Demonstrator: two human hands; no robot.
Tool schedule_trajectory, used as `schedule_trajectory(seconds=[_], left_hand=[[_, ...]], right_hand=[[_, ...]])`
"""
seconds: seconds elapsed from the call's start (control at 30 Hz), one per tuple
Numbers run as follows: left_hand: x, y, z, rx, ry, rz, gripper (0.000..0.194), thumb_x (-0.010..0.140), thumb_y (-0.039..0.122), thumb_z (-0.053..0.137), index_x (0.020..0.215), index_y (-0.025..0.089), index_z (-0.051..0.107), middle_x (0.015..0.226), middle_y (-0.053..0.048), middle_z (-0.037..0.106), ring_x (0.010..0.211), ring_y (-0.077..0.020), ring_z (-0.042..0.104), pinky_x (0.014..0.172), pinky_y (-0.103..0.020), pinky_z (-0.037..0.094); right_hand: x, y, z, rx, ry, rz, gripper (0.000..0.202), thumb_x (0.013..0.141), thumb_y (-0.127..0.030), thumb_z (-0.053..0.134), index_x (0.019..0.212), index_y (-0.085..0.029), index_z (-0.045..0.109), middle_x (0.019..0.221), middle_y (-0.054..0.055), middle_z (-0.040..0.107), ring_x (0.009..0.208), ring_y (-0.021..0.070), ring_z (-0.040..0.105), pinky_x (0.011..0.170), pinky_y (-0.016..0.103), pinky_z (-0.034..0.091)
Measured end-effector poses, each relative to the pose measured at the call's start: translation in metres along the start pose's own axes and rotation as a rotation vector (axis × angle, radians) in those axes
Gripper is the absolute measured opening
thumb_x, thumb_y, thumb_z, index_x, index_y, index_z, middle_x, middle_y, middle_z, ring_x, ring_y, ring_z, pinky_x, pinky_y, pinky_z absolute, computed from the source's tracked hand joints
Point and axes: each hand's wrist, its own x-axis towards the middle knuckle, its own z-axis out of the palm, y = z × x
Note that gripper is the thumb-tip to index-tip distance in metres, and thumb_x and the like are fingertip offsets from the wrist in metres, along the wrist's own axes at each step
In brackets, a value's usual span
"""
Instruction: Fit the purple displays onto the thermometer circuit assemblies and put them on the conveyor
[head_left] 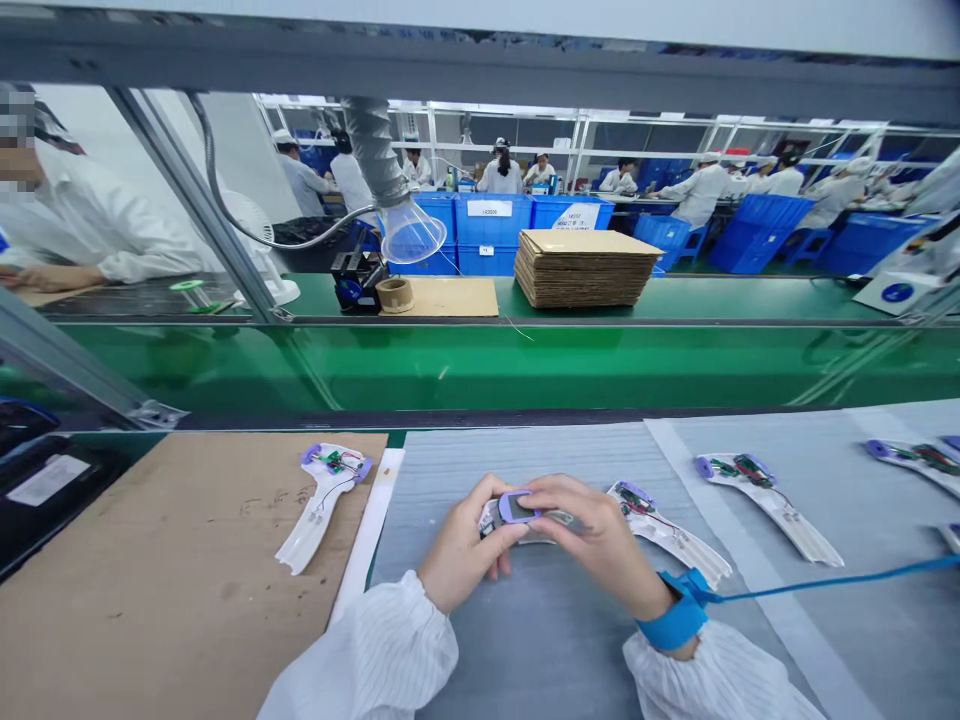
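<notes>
Near the middle of the grey mat, my left hand (466, 545) is closed round one end of a white device part with a purple-rimmed piece (516, 507) on it. Fingers of my right hand (592, 520) press on that purple-rimmed piece and also hold the device part. Much of the part is hidden by my fingers. Just right of my right hand lies a white curved housing (679, 545) with purple ends, wires and a green board. A blue strap goes round my right wrist.
More open housings lie on the mat at the right (787, 520) and on the brown cardboard (187, 560) at the left. A blue cord runs right from my wrist. Behind are a green conveyor (525, 365), stacked cardboard (585, 270), a fume nozzle (409, 230) and several people.
</notes>
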Motion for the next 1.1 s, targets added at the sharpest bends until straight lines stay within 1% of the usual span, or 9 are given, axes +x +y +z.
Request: schedule_trajectory(seconds=[0.17,0.33,0.43,0.53,0.6,0.73,0.8,0.93,1.1], left_hand=[[0.0,-0.003,-0.002,0.011,0.043,0.005,0.019,0.083,0.033,0.052,0.096,0.02,0.046,0.051,0.007,0.048,0.041,-0.0085,0.047,0.039,-0.016,0.036],[-0.002,0.001,0.0,0.004,0.016,0.005,0.021,0.082,0.034,0.053,0.096,0.02,0.048,0.053,0.006,0.049,0.041,-0.0083,0.048,0.038,-0.016,0.036],[-0.002,0.005,0.0,0.01,0.038,0.007,0.022,0.081,0.034,0.055,0.094,0.019,0.047,0.056,0.006,0.05,0.041,-0.0076,0.048,0.037,-0.015,0.035],[-0.002,0.006,0.0,0.016,0.027,0.012,0.022,0.081,0.035,0.054,0.094,0.018,0.047,0.054,0.006,0.05,0.041,-0.0078,0.048,0.038,-0.015,0.035],[-0.002,0.005,-0.001,0.017,0.016,0.021,0.023,0.082,0.036,0.053,0.096,0.019,0.047,0.054,0.006,0.05,0.042,-0.0082,0.049,0.038,-0.015,0.035],[-0.002,0.003,-0.001,0.014,0.012,0.024,0.022,0.082,0.035,0.053,0.097,0.019,0.048,0.053,0.006,0.05,0.042,-0.0085,0.049,0.038,-0.015,0.035],[-0.002,0.003,-0.001,0.017,0.019,0.02,0.022,0.082,0.035,0.053,0.096,0.02,0.047,0.053,0.006,0.05,0.042,-0.0082,0.048,0.039,-0.016,0.035],[-0.004,0.006,0.0,0.056,0.024,0.016,0.02,0.082,0.034,0.053,0.095,0.021,0.046,0.056,0.006,0.05,0.043,-0.0085,0.048,0.04,-0.017,0.036],[-0.007,0.013,0.004,0.198,0.026,0.031,0.018,0.08,0.032,0.054,0.095,0.021,0.051,0.066,0.004,0.054,0.049,-0.0094,0.051,0.049,-0.019,0.041]], right_hand=[[0.001,-0.001,0.003,0.014,-0.015,0.005,0.025,0.084,-0.019,0.056,0.107,-0.026,0.061,0.098,0.005,0.063,0.089,0.0171,0.06,0.076,0.029,0.051],[-0.001,0.002,0.003,0.013,0.003,-0.005,0.021,0.084,-0.018,0.055,0.102,-0.026,0.063,0.102,0.005,0.062,0.094,0.0177,0.059,0.08,0.03,0.05],[-0.002,0.003,0.002,0.007,-0.031,-0.004,0.025,0.084,-0.019,0.054,0.107,-0.026,0.061,0.102,0.006,0.062,0.089,0.017,0.06,0.076,0.029,0.051],[-0.001,0.003,0.001,-0.005,-0.028,-0.018,0.027,0.085,-0.019,0.053,0.11,-0.026,0.06,0.102,0.006,0.062,0.092,0.018,0.059,0.078,0.031,0.051],[-0.001,0.003,0.001,-0.002,-0.019,-0.026,0.025,0.085,-0.019,0.054,0.108,-0.026,0.061,0.103,0.006,0.062,0.095,0.0186,0.059,0.079,0.032,0.051],[-0.001,0.003,0.0,-0.001,-0.021,-0.022,0.018,0.085,-0.021,0.054,0.1,-0.025,0.064,0.102,0.006,0.062,0.094,0.0191,0.06,0.077,0.032,0.052],[-0.001,0.001,0.0,0.016,-0.021,-0.002,0.017,0.084,-0.021,0.055,0.099,-0.024,0.062,0.1,0.006,0.063,0.092,0.0189,0.06,0.076,0.031,0.052],[0.0,-0.005,-0.003,0.042,0.012,0.053,0.024,0.083,-0.022,0.058,0.106,-0.022,0.055,0.101,0.006,0.06,0.09,0.0178,0.059,0.079,0.031,0.049],[0.001,-0.012,-0.003,-0.03,0.074,0.005,0.006,0.086,-0.02,0.052,0.091,-0.02,0.054,0.086,0.004,0.057,0.084,0.0172,0.054,0.074,0.03,0.044]])
